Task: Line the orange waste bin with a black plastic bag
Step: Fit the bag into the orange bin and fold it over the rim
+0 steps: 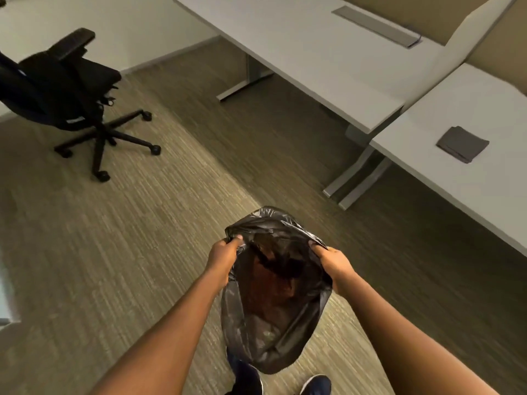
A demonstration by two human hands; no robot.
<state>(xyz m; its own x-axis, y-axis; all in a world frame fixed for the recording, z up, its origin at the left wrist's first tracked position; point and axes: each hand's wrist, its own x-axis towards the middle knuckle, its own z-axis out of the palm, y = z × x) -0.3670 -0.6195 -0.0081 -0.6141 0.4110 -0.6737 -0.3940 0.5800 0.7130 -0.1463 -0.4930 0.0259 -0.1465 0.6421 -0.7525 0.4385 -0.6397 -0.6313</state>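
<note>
A black plastic bag (271, 332) hangs open in front of me, low in the middle of the view. My left hand (224, 259) grips the left side of its mouth. My right hand (332, 265) grips the right side. The two hands hold the mouth spread apart. A reddish-orange colour (268, 283) shows through the thin plastic inside the bag; I cannot tell whether it is the orange waste bin beneath. No bin rim is visible. The bag's bottom hangs just above my shoes.
A black office chair (65, 89) on castors stands at the upper left. Grey desks (313, 52) run along the right, with metal legs (353, 181) on the carpet. A folded dark cloth (462, 143) lies on the near desk. My dark blue shoes (315, 384) are below.
</note>
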